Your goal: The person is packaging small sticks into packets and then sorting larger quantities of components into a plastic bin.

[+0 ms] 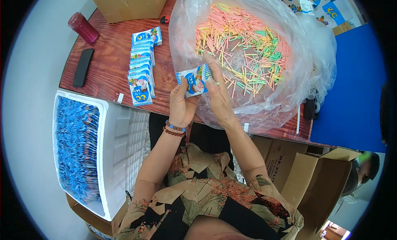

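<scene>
In front of my chest, my left hand point(182, 107) grips a small blue and white packet point(193, 80), its thumb on the lower left corner. My right hand point(220, 100) is at the packet's right end, thumb and fingers closed about that edge; what lies behind the fingers is hidden. Just beyond both hands, a large clear plastic bag point(308, 64) lies spread wide on the table, its mouth full of thin pink, yellow and green sticks point(244, 29). To the left, several matching packets point(140, 89) overlap in a row on the tabletop.
The red wood-grain table point(111, 58) carries a dark phone point(83, 67), a red cup point(84, 28) and a cardboard box point(130, 4). A white foam box point(106, 157) of blue packets stands lower left. Right are a blue board point(351, 91) and an open carton point(320, 190).
</scene>
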The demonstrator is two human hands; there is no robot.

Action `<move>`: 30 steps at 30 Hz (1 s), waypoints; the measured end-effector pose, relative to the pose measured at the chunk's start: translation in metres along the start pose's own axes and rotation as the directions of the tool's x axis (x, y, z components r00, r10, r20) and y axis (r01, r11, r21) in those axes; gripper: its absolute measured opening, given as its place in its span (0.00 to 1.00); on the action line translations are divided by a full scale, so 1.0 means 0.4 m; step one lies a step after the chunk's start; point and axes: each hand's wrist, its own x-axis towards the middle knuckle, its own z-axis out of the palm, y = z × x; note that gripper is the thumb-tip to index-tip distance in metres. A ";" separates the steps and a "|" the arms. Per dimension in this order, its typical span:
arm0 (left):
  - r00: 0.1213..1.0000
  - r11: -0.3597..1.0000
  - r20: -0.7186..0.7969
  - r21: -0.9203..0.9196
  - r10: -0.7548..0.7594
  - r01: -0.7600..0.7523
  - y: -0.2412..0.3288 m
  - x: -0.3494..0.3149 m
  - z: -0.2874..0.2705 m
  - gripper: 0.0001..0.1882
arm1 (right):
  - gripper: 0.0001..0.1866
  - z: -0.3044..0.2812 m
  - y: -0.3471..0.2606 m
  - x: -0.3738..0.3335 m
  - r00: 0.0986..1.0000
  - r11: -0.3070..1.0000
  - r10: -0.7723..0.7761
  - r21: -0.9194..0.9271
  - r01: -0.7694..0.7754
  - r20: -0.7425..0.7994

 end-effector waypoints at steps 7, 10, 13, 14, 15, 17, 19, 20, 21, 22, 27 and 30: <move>1.000 0.999 0.000 -0.041 -0.027 0.027 0.002 0.007 -0.027 0.14 | 0.37 -0.011 0.005 0.000 0.983 0.843 -0.028 -0.524 0.120 0.180; 0.999 0.996 0.016 -0.076 -0.036 0.037 0.002 0.011 -0.030 0.15 | 0.37 -0.027 0.003 0.001 0.999 0.999 0.046 -0.029 -0.046 0.010; 0.999 0.994 0.036 -0.112 0.014 -0.010 0.012 0.012 -0.033 0.15 | 0.27 -0.032 -0.003 0.003 1.000 0.985 0.010 -0.173 -0.015 -0.029; 0.998 0.993 0.055 -0.119 0.026 -0.019 0.016 0.010 -0.032 0.15 | 0.20 -0.023 -0.004 0.004 0.999 0.962 0.030 -0.271 -0.020 0.033; 0.997 0.992 0.073 -0.126 0.038 -0.028 0.021 0.007 -0.030 0.15 | 0.14 -0.016 -0.006 0.005 0.994 0.931 0.056 -0.366 -0.018 0.093; 0.994 0.992 0.092 -0.116 0.055 -0.044 0.030 -0.003 -0.020 0.14 | 0.11 -0.011 -0.019 0.013 0.998 0.965 0.031 -0.263 -0.016 0.052; 0.992 0.993 0.106 -0.103 0.074 -0.063 0.040 -0.008 -0.022 0.13 | 0.08 -0.005 -0.030 0.020 1.000 0.989 0.014 -0.151 -0.012 0.012; 0.991 0.994 0.089 -0.055 0.099 -0.094 0.047 -0.010 -0.026 0.12 | 0.09 -0.003 -0.036 0.022 0.999 0.981 -0.031 -0.191 0.036 0.032; 0.990 0.992 0.072 -0.005 0.125 -0.125 0.054 -0.014 -0.031 0.11 | 0.10 -0.001 -0.038 0.024 0.996 0.970 -0.075 -0.229 0.085 0.055; 0.989 0.991 0.062 -0.003 0.137 -0.137 0.061 -0.022 -0.039 0.11 | 0.10 0.001 -0.032 0.025 0.995 0.972 -0.074 -0.219 0.087 0.066; 0.764 0.656 -0.059 0.557 0.643 -0.509 0.109 -0.099 -0.066 0.10 | 0.12 0.009 -0.070 0.076 0.983 0.992 0.117 -0.059 -0.110 0.140; 0.615 0.467 -0.057 0.706 0.786 -0.532 0.139 -0.139 -0.106 0.10 | 0.12 0.095 0.002 0.103 0.936 0.970 0.157 -0.228 -0.086 0.315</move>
